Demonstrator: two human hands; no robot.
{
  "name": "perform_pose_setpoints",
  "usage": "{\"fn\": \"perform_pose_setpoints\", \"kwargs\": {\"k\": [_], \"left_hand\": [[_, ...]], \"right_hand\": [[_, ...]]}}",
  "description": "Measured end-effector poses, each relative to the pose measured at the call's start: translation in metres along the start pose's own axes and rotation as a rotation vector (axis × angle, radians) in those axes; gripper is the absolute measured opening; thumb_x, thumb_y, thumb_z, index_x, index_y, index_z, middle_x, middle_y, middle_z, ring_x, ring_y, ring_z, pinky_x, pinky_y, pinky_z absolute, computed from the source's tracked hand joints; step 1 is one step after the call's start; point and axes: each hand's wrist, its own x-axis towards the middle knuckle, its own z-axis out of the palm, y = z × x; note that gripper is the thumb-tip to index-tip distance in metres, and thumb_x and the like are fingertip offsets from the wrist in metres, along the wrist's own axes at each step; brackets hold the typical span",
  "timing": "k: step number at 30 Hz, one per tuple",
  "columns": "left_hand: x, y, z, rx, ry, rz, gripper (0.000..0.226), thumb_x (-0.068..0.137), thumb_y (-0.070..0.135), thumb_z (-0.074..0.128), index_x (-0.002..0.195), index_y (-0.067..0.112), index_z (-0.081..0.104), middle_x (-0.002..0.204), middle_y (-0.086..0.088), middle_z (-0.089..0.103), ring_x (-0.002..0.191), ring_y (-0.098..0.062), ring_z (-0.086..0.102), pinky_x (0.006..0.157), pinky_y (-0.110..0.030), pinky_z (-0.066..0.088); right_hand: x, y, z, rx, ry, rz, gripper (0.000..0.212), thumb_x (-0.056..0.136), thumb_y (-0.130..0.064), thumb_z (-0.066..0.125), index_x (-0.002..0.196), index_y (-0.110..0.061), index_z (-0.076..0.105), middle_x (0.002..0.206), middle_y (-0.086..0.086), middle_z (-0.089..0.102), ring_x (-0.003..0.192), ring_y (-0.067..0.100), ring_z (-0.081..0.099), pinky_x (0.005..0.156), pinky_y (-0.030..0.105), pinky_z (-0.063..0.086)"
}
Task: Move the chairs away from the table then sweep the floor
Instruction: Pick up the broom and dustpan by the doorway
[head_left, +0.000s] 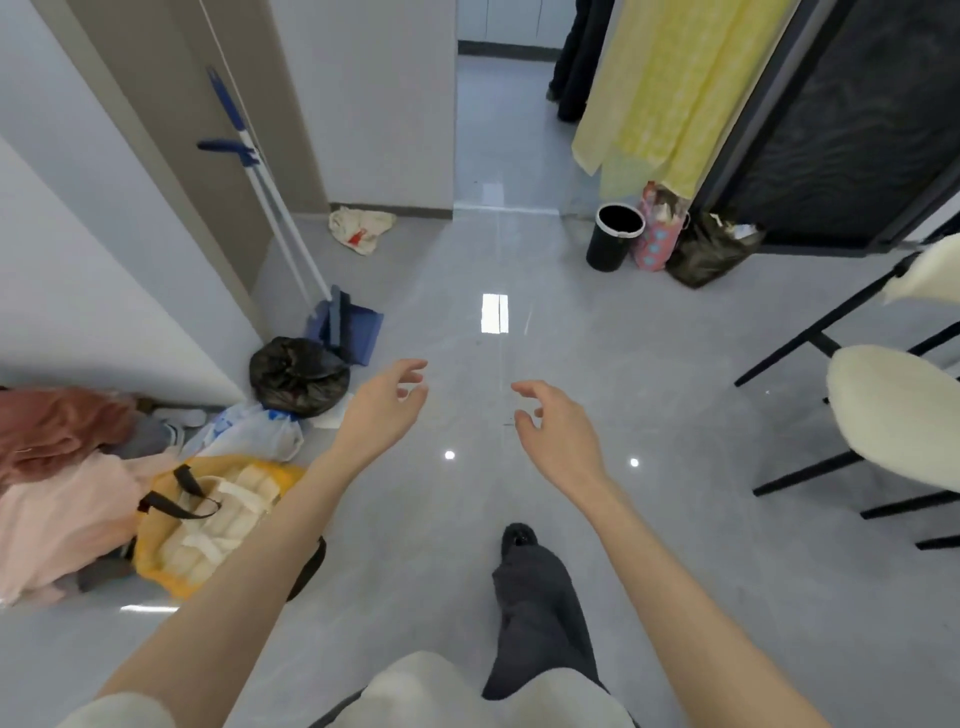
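Note:
A blue-and-white broom (270, 192) leans against the wall at the left, its blue dustpan (348, 325) standing on the floor below it. At the right edge stands a chair (893, 415) with a cream cushioned seat and black metal legs. My left hand (382, 405) and my right hand (553, 426) are stretched out in front of me over the grey tiled floor, fingers apart and holding nothing. Both hands are well short of the broom and away from the chair.
A black rubbish bag (296, 374), plastic bags, a yellow bag (208, 519) and pink cloth lie along the left wall. A black bin (613, 236), a pink bag and a dark bag stand at the back right. Yellow fabric hangs above them. My leg (535, 597) is below.

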Motion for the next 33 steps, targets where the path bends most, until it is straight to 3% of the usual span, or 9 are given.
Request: {"fn": "perform_pose_setpoints", "kwargs": {"k": [13, 18, 28, 33], "left_hand": [[0.178, 0.066, -0.009, -0.005, 0.260, -0.210, 0.040, 0.094, 0.020, 0.052, 0.134, 0.017, 0.051, 0.128, -0.002, 0.060, 0.113, -0.021, 0.060, 0.100, -0.033, 0.043], [0.227, 0.047, -0.028, -0.027, 0.308, -0.270, 0.041, 0.094, 0.021, 0.053, 0.135, 0.017, 0.049, 0.130, -0.003, 0.059, 0.112, -0.021, 0.059, 0.096, -0.029, 0.042], [0.375, -0.021, -0.110, 0.004, 0.344, -0.340, 0.040, 0.095, 0.018, 0.051, 0.134, 0.013, 0.046, 0.130, -0.009, 0.057, 0.121, -0.026, 0.054, 0.088, -0.027, 0.038], [0.446, -0.057, -0.168, 0.012, 0.353, -0.404, 0.046, 0.096, 0.020, 0.050, 0.140, 0.014, 0.041, 0.137, -0.009, 0.052, 0.125, -0.027, 0.049, 0.101, -0.036, 0.039]], "right_hand": [[0.242, -0.019, -0.065, -0.027, -0.224, -0.221, 0.037, 0.093, -0.019, 0.050, 0.130, -0.026, 0.054, 0.132, -0.007, 0.056, 0.117, 0.016, 0.056, 0.100, 0.034, 0.046], [0.311, -0.041, -0.054, -0.060, -0.297, -0.283, 0.038, 0.096, -0.018, 0.048, 0.133, -0.023, 0.052, 0.135, -0.007, 0.054, 0.118, 0.014, 0.054, 0.097, 0.026, 0.043], [0.479, -0.120, 0.003, -0.127, -0.380, -0.324, 0.037, 0.095, -0.018, 0.048, 0.131, -0.023, 0.054, 0.132, -0.007, 0.056, 0.116, 0.015, 0.055, 0.095, 0.027, 0.045], [0.560, -0.174, 0.035, -0.125, -0.419, -0.346, 0.036, 0.096, -0.017, 0.049, 0.131, -0.021, 0.054, 0.134, -0.004, 0.056, 0.119, 0.016, 0.054, 0.103, 0.029, 0.043]]}}
